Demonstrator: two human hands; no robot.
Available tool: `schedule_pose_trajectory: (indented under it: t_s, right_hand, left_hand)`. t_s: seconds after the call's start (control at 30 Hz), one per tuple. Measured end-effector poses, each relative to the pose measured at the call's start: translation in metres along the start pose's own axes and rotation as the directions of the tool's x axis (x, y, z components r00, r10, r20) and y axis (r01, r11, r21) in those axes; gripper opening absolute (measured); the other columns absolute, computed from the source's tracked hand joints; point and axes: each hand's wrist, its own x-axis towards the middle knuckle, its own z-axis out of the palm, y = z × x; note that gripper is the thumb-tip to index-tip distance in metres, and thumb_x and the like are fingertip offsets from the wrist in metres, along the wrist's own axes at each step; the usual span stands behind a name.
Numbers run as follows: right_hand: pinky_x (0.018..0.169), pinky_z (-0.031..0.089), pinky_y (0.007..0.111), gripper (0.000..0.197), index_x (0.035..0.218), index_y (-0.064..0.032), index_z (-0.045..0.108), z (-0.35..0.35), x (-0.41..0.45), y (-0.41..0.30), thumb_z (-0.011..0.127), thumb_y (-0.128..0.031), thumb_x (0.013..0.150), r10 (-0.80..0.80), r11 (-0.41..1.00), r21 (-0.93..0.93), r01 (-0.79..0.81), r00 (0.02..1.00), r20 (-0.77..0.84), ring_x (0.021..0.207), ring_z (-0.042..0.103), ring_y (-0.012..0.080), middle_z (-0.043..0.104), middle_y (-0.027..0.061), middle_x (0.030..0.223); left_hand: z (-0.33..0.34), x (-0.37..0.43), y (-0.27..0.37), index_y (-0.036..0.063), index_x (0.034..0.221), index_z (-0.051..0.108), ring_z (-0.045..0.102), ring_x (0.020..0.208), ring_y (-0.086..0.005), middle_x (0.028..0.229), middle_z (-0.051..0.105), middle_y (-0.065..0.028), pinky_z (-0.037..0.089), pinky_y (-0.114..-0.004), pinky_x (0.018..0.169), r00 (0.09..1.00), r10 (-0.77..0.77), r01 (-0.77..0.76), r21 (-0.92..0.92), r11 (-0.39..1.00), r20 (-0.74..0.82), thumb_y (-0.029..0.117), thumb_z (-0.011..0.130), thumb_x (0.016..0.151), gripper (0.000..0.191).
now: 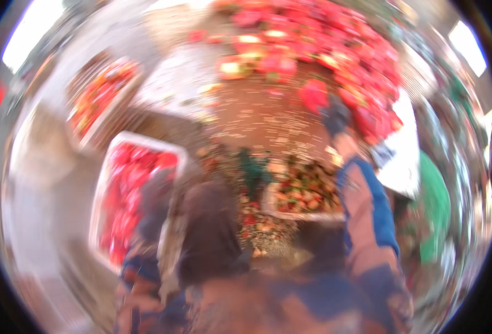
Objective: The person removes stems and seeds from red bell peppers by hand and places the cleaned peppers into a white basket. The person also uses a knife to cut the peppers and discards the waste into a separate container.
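My right hand (336,115), in a dark glove, reaches forward over a reddish-brown tabletop (254,112) strewn with pale seeds. Its fingertips meet the lower right side of a red bell pepper (314,95); motion blur hides whether they grip it. A large heap of red bell peppers (367,75) lies just beyond and to the right of that hand. My left hand (158,200), also dark-gloved and blurred, is over a white crate (99,213) at my left. Red peppers (124,183) fill this crate. Whether the left fingers hold anything is hidden.
Below the table's near edge stands a bin (271,200) of pepper cores and scraps. A dark green object (252,171), too blurred to name, is beside it. Another crate (118,94) with red-orange contents stands at the far left. A green rounded object (434,208) is at right.
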Motion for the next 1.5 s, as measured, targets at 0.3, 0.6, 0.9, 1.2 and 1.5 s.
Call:
schedule_pose_trajectory:
  t_s: [0.3, 0.6, 0.9, 1.2, 1.5]
  right_hand:
    - [0.052, 0.034, 0.025, 0.014, 0.083, -0.0036, 0.056, 0.009, 0.009, 0.046, 0.048, -0.015, 0.079, -0.175, 0.842, 0.533, 0.08, 0.976, 0.13, 0.058, 0.039, 0.0093, 0.047, -0.0026, 0.068]
    - [0.058, 0.041, 0.039, 0.015, 0.086, 0.0002, 0.052, -0.082, -0.19, -0.144, 0.055, -0.012, 0.078, -0.57, 0.753, 0.408, 0.517, 0.822, 0.01, 0.068, 0.052, 0.0269, 0.053, 0.0165, 0.075]
    - [0.08, 0.043, 0.038, 0.038, 0.112, -0.004, 0.05, -0.108, -0.219, -0.136, 0.06, -0.017, 0.077, -0.69, 0.722, 0.247, 0.646, 0.692, 0.209, 0.098, 0.052, 0.0304, 0.053, 0.0175, 0.107]
    - [0.075, 0.045, 0.038, 0.049, 0.118, -0.0044, 0.046, -0.122, -0.221, -0.171, 0.06, -0.023, 0.075, -0.741, 0.671, 0.08, 0.737, 0.664, 0.095, 0.095, 0.053, 0.0296, 0.052, 0.0166, 0.105]
    - [0.063, 0.045, 0.04, 0.059, 0.12, -0.0005, 0.039, -0.124, -0.228, -0.15, 0.065, -0.023, 0.072, -0.586, 0.809, 0.274, 0.521, 0.759, 0.285, 0.076, 0.058, 0.0332, 0.058, 0.0182, 0.087]
  left_hand:
    - [0.084, -0.004, 0.077, 0.0002, 0.1, 0.058, 0.059, 0.073, -0.0216, 0.086, 0.06, -0.0105, 0.048, -0.03, 0.065, 0.991, 0.036, 0.029, -0.481, 0.876, 0.126, 0.014, 0.059, 0.079, 0.026]
    - [0.097, -0.028, 0.092, 0.0, 0.102, 0.056, 0.059, 0.072, -0.0222, 0.084, 0.059, -0.0103, 0.048, -0.03, 0.062, 0.98, -0.06, 0.169, -0.625, 0.763, 0.191, 0.017, 0.059, 0.079, 0.029]
    - [0.093, -0.023, 0.102, -0.0001, 0.104, 0.054, 0.058, 0.071, -0.0228, 0.083, 0.059, -0.0101, 0.048, -0.03, 0.058, 0.956, -0.009, 0.238, -0.76, 0.604, 0.292, 0.02, 0.059, 0.079, 0.033]
    - [0.089, -0.032, 0.105, -0.0003, 0.106, 0.051, 0.058, 0.07, -0.0234, 0.082, 0.058, -0.0099, 0.047, -0.029, 0.055, 0.813, 0.205, 0.579, -0.793, -0.189, 0.545, 0.024, 0.059, 0.079, 0.037]
    - [0.086, -0.039, 0.15, 0.0043, 0.117, 0.041, 0.055, 0.089, -0.0183, 0.101, 0.053, -0.0097, 0.048, -0.028, 0.073, 0.797, -0.141, 0.588, -0.808, -0.042, 0.588, 0.01, 0.063, 0.075, 0.048]
